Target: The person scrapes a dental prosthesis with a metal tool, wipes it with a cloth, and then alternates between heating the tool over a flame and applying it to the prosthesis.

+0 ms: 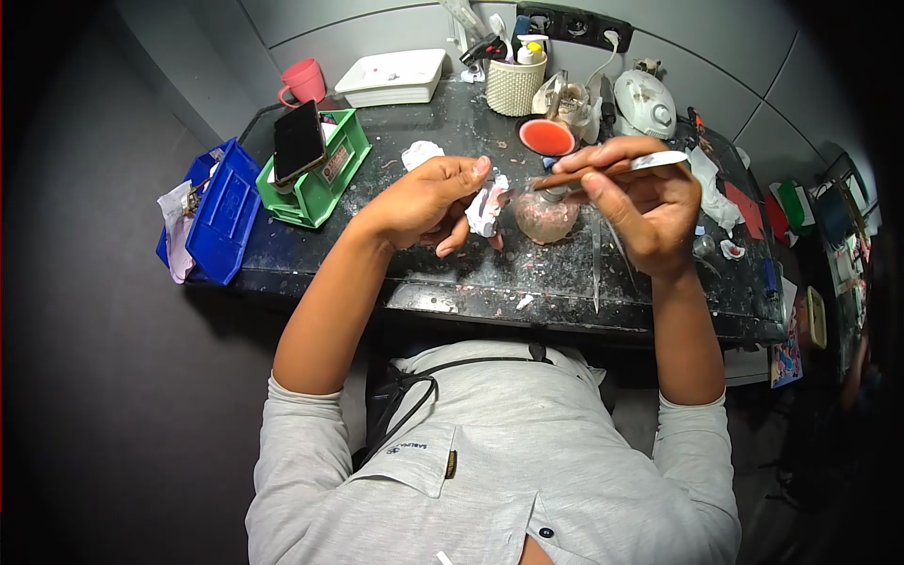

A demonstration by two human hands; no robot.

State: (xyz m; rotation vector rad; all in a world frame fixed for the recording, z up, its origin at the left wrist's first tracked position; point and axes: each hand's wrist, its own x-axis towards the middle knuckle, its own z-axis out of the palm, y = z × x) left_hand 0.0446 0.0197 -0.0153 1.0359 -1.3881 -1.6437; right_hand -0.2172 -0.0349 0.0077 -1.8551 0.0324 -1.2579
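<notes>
My left hand [428, 202] is closed on a small white and pink piece [488, 205], held upright at its fingertips over the dark bench. In my right hand [645, 202] is a brown-handled tool [603, 172] with a pale rear end, held pen-like and nearly level. The tool's tip points left, a short way from the white and pink piece. Below that tip stands a round glass burner or jar [547, 218] with pinkish contents. Long thin metal tools [596, 264] lie just left of my right hand.
A phone [299, 141] rests on a green bin [344, 169], beside a blue bin [226, 217]. Behind are a pink mug [303, 82], white tray [393, 77], woven holder [516, 88], red-orange disc [547, 137] and white device [645, 104]. Scraps dot the black bench [443, 282].
</notes>
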